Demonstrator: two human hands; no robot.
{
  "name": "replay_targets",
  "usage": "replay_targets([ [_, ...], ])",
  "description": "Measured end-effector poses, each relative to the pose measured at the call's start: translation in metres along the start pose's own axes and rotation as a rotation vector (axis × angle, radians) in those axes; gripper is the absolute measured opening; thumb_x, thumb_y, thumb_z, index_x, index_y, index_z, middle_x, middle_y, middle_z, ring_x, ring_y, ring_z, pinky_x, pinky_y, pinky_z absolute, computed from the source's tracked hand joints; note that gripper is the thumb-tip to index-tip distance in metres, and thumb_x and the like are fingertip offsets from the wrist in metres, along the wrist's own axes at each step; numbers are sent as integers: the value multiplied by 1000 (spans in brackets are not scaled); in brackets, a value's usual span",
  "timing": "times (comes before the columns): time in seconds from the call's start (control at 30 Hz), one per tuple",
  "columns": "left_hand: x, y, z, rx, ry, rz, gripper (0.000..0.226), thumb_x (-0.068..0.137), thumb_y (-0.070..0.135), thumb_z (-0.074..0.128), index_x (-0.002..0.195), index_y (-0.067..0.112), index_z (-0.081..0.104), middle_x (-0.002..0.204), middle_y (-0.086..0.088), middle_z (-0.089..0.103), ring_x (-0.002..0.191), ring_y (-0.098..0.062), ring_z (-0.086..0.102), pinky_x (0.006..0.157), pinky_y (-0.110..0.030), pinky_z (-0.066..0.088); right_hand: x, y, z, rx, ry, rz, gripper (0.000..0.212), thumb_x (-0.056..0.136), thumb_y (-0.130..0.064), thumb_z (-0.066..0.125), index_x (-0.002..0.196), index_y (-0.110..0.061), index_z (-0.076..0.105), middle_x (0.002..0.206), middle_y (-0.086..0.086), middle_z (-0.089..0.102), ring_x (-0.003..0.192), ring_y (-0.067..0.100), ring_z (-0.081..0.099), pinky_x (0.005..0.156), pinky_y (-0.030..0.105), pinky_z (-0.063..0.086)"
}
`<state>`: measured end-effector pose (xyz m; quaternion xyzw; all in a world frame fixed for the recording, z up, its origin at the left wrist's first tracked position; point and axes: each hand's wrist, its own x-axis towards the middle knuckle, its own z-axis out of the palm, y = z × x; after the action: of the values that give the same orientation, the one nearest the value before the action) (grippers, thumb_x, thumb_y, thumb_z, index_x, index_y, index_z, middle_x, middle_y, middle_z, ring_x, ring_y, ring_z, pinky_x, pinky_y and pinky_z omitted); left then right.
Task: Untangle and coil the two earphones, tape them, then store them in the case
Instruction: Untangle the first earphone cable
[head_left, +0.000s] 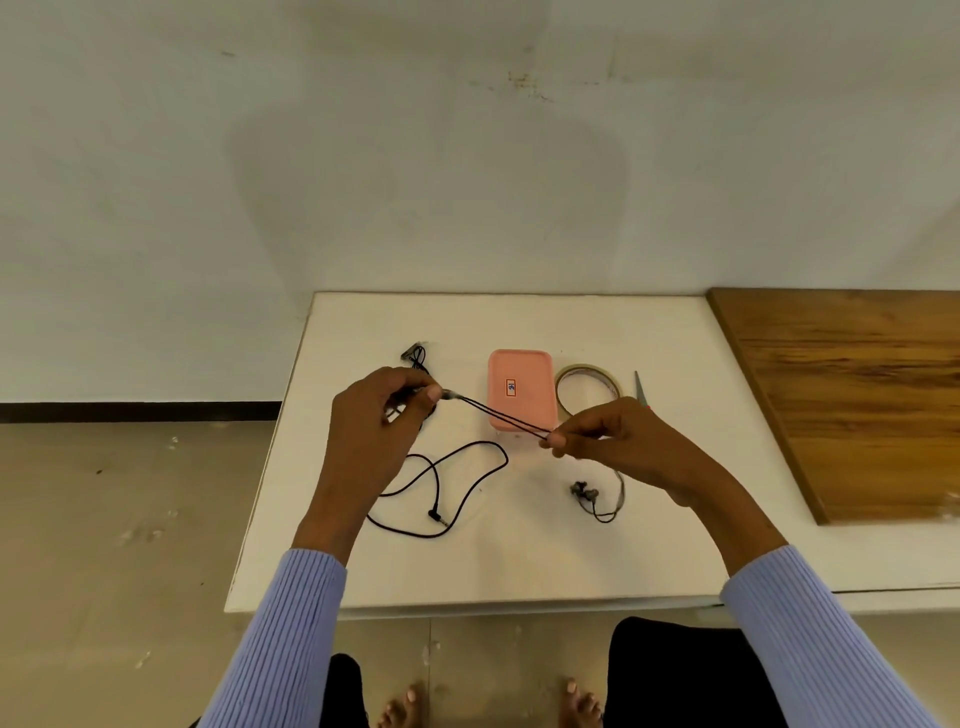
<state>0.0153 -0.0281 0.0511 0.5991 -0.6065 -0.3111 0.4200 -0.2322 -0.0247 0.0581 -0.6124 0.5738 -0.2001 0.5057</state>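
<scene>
**Stretching a black earphone cord between both hands**

Your left hand (387, 410) pinches one end of the thin black earphone cord (498, 415); your right hand (613, 436) pinches the other, pulling two strands taut above the white table (571, 561). Keep tension gentle and draw loops evenly. Slack cable with its plug (439, 516) lies below, earbuds (584, 492) under your right wrist. The pink rectangular case (521, 387), closed, sits just behind; a clear tape roll (587, 384) sits beside it.

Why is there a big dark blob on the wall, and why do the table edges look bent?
Head view: the blob on the wall is a soft shadow, probably the person's; the wide lens bends the white table near its edges; the cord between the left hand and right hand looks sharp.
</scene>
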Motion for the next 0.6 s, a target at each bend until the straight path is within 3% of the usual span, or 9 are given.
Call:
replay_targets([
  [0.07, 0, 1, 3, -24, -69, -6, 8, 86, 15, 64, 92, 13, 70, 89, 1, 71, 86, -11, 65, 71, -9, 45, -1, 0, 2, 6, 18, 14, 28, 71, -41, 72, 88, -18, 76, 97, -4, 70, 95, 9, 62, 83, 18, 41],
  [0.2, -1, 6, 9, -47, -141, 9, 7, 86, 14, 65, 86, 19, 70, 88, 3, 70, 79, -5, 62, 69, -7, 43, -2, -3, 9, -155, 101, 16, 26, 65, -41, 79, 82, -22, 78, 98, -9, 65, 94, 1, 57, 72, 4, 36],
  [0.3, 0, 7, 13, -39, -149, 23, 7, 86, 15, 65, 85, 20, 70, 88, 5, 70, 87, -7, 63, 76, -12, 47, 5, -1, 14, -467, 315, -65, 38, 53, -60, 77, 71, -27, 77, 93, -15, 62, 96, 6, 47, 82, 23, 36],
  [0.37, 1, 7, 13, -34, -149, 25, 8, 86, 15, 65, 84, 21, 70, 88, 5, 70, 88, -8, 63, 78, -15, 47, 7, -3, 15, -476, 383, -111, 42, 47, -66, 76, 70, -30, 75, 96, -18, 59, 99, 4, 40, 86, 29, 32],
  [0.5, 0, 7, 15, -27, -160, 25, 7, 86, 16, 65, 84, 20, 70, 86, 7, 70, 86, -6, 63, 76, -14, 47, 5, -4, 20, -410, 280, -215, 50, 52, -55, 81, 97, -34, 71, 113, -23, 52, 112, 0, 37, 103, 35, 32],
  [0.6, -1, 7, 17, -22, -164, 32, 6, 85, 16, 65, 84, 20, 70, 86, 6, 70, 85, -4, 63, 75, -8, 45, 4, -10, 26, -257, 278, -232, 56, 53, -57, 77, 104, -37, 67, 113, -27, 53, 113, -2, 43, 101, 30, 36],
])
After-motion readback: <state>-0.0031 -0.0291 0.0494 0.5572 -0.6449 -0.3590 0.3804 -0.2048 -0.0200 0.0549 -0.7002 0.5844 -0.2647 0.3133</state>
